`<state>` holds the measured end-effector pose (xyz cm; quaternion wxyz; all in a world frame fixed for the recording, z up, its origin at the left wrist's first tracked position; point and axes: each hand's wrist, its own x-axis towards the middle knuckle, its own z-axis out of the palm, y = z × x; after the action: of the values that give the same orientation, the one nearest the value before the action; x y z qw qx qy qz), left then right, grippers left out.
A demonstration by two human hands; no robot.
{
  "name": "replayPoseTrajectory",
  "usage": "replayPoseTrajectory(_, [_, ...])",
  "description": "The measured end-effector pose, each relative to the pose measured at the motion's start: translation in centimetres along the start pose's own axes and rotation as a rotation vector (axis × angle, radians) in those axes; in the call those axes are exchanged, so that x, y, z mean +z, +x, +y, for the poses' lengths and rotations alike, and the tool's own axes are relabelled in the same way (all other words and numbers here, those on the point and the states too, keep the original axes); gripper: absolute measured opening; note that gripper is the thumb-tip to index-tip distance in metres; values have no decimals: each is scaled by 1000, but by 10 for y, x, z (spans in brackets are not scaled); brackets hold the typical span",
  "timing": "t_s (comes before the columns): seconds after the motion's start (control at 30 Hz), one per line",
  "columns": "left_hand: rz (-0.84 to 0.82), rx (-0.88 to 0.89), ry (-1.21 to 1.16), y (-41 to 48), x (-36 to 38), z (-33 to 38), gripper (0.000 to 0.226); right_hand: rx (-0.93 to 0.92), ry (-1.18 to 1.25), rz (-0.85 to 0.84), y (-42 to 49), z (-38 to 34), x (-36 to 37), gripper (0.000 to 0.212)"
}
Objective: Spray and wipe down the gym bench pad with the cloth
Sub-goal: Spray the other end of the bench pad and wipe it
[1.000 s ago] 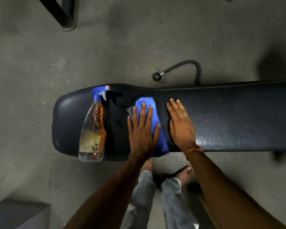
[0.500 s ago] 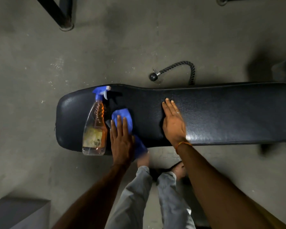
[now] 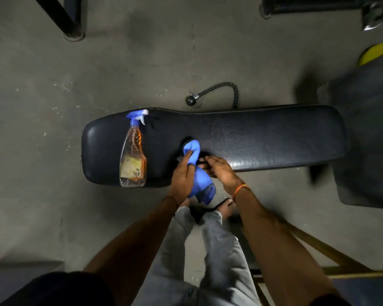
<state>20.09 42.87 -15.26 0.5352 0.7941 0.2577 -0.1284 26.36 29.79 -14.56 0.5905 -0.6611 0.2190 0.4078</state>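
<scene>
The person's left hand (image 3: 181,176) holds a blue cloth (image 3: 194,151) over the near edge of the gym bench pad (image 3: 263,140). The left fingers (image 3: 186,161) are curled round the middle of the cloth and grip it. One bunched end stands just beyond these fingers against the black pad, while the other end hangs down on the near side of them, past the pad's edge.

The right hand (image 3: 220,172) is just to the right of the left one. Its fingers (image 3: 210,161) are curled inward and reach the cloth where the left hand holds it. It cannot be told whether they pinch the cloth or only touch it. An orange thread band (image 3: 239,189) circles the right wrist.

A spray bottle (image 3: 133,155) of orange liquid lies flat on the pad, well to the left of the left fingers and apart from both hands. Its blue trigger head points away from the person and its base sits at the near edge. To the right of the right fingers, the pad runs on, bare and faintly shiny.

Beyond the fingers, past the far edge of the pad, a black rope handle (image 3: 221,89) with a ball end lies on the concrete floor (image 3: 53,85). Below the hands are grey trousers (image 3: 208,250) and a bare foot (image 3: 227,206).
</scene>
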Motion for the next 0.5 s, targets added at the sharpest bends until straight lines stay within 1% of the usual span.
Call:
replayPoseTrajectory(0.03, [-70, 27, 16, -3, 0, 6, 48, 54, 42, -11, -9, -1, 2, 27])
replayPoseTrajectory(0.1, [-179, 107, 68, -9, -2, 12, 56, 106, 164, 26, -21, 0, 3, 35])
replayPoseTrajectory(0.2, [-274, 243, 166, -15, -17, 12, 80, 114, 280, 33, -37, -5, 7, 46])
replayPoseTrajectory(0.27, [-319, 273, 150, -18, -35, 12, 93, 77, 297, 29, -44, -8, 11, 51])
replayPoseTrajectory(0.3, [-318, 236, 102, -19, -41, 11, 97, 43, 310, 25, -48, -11, 12, 46])
replayPoseTrajectory(0.33, [-300, 169, 36, -18, -48, 10, 100, 15, 347, 8, -51, -15, 14, 37])
replayPoseTrajectory(0.37, [-284, 42, -53, -16, -56, 11, 101, -5, 383, -18, -55, -20, 15, 31])
replayPoseTrajectory(0.4, [-271, -97, -172, -14, -64, 15, 98, -21, 411, -50, -58, -25, 18, 30])
replayPoseTrajectory(0.43, [-278, -229, -277, -9, -71, 16, 88, -43, 414, -86, -62, -30, 22, 31])
replayPoseTrajectory(0.47, [-307, -277, -335, -6, -78, 19, 73, -62, 395, -106, -67, -35, 26, 34])
replayPoseTrajectory(0.5, [-329, -271, -331, -6, -84, 24, 58, -79, 352, -118, -70, -39, 29, 38])
